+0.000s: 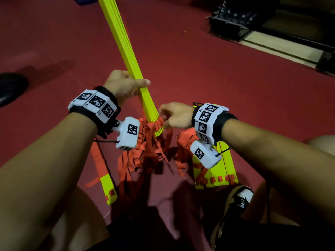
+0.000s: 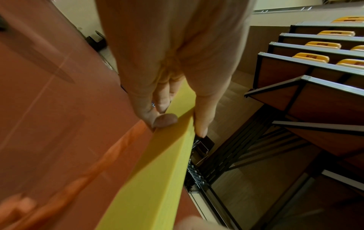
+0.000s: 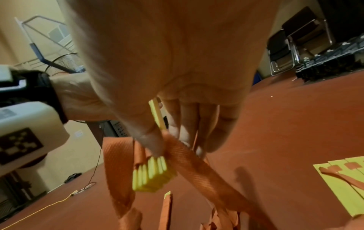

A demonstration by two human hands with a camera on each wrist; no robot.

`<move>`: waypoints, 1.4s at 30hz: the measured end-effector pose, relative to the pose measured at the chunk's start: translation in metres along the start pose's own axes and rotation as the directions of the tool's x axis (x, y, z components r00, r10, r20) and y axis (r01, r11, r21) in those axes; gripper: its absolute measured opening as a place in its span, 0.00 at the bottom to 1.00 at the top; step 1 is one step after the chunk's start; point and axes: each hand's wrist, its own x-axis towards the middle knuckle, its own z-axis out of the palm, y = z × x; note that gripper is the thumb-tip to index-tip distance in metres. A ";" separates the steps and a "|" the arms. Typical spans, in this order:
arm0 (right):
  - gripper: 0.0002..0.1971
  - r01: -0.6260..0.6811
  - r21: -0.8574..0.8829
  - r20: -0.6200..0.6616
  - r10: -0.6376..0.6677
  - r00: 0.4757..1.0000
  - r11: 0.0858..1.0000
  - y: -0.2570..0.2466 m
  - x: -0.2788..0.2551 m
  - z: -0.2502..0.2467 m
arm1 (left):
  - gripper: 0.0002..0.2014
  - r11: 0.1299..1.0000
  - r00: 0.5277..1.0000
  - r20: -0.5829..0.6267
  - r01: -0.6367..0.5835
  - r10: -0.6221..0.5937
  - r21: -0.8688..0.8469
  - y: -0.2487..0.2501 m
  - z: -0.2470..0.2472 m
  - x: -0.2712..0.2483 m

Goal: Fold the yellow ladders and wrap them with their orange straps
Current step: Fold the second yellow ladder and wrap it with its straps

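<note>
A bundle of yellow ladder slats (image 1: 126, 57) is gathered into a stack and tilted up off the red floor. My left hand (image 1: 125, 84) grips it mid-length, thumb on one side and fingers on the other of the yellow slats (image 2: 163, 163). My right hand (image 1: 172, 115) is at the bundle's lower end (image 3: 151, 174), pinching an orange strap (image 3: 189, 160) against the slat ends. A tangle of orange straps (image 1: 148, 151) hangs from the lower end down to the floor.
Another set of flat yellow slats (image 1: 215, 171) with orange straps lies on the floor at the right, and a single slat (image 1: 108, 187) at the left. My shoe (image 1: 233, 207) is at the lower right. A black rack (image 1: 233, 22) stands at the far right, a dark shoe (image 1: 10, 87) at the left edge.
</note>
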 end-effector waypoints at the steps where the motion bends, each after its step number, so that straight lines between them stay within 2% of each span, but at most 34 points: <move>1: 0.12 -0.007 0.010 0.021 0.007 1.000 1.000 0.000 -0.001 -0.001 | 0.19 1.000 1.000 -0.001 -0.001 0.001 0.007 0.000 0.000 0.000; 3: 0.05 -0.033 0.016 0.020 0.033 0.999 0.999 0.002 0.001 -0.001 | 0.17 1.000 1.000 0.014 -0.003 0.003 0.020 -0.001 -0.002 0.000; 4: 0.04 -0.038 0.028 -0.003 0.038 0.999 0.999 0.004 0.002 -0.001 | 0.16 1.000 1.000 0.020 -0.004 0.003 0.026 0.000 -0.002 0.000; 6: 0.07 -0.041 0.130 -0.042 0.047 0.998 0.991 0.006 0.004 -0.002 | 0.14 0.999 0.999 0.034 -0.002 0.001 0.034 0.001 -0.002 -0.002; 10: 0.05 -0.005 0.326 -0.074 0.031 0.997 0.945 0.002 0.002 -0.011 | 0.13 1.000 0.997 0.079 -0.004 0.003 0.010 0.002 0.004 -0.005; 13: 0.09 0.011 0.463 -0.076 0.027 0.997 0.886 -0.002 0.000 -0.018 | 0.18 1.000 0.993 0.115 -0.004 0.006 -0.017 0.001 0.008 -0.010; 17: 0.12 0.028 0.582 -0.102 0.039 0.994 0.812 -0.003 -0.001 -0.028 | 0.16 0.999 0.985 0.171 -0.031 0.029 0.007 0.000 0.009 -0.015; 22: 0.10 0.068 0.634 -0.207 0.085 0.975 0.771 -0.001 -0.001 -0.040 | 0.17 0.995 0.970 0.237 -0.072 0.054 0.068 -0.003 0.010 -0.018; 25: 0.12 0.076 0.652 -0.235 0.106 0.966 0.754 0.002 -0.002 -0.046 | 0.17 0.996 0.961 0.271 -0.066 0.050 0.052 -0.003 0.012 -0.021; 28: 0.17 0.114 0.589 -0.278 0.068 0.958 0.800 0.005 0.002 -0.046 | 0.16 0.998 0.960 0.277 -0.053 0.041 0.038 -0.005 0.012 -0.021; 31: 0.13 0.147 0.563 -0.329 0.057 0.943 0.813 0.005 0.004 -0.044 | 0.17 0.998 0.960 0.279 -0.043 0.030 0.042 -0.005 0.012 -0.021; 39: 0.08 0.265 0.731 -0.461 0.170 0.871 0.628 -0.002 0.008 -0.065 | 0.17 0.983 0.935 0.355 -0.057 -0.008 0.174 -0.016 0.020 -0.028; 40: 0.10 0.274 0.746 -0.466 0.182 0.866 0.607 -0.003 0.008 -0.066 | 0.17 0.981 0.928 0.372 -0.061 -0.011 0.183 -0.019 0.021 -0.027; 42: 0.21 0.281 0.756 -0.482 0.213 0.850 0.592 -0.005 0.009 -0.067 | 0.18 0.977 0.916 0.399 -0.061 -0.025 0.202 -0.023 0.024 -0.027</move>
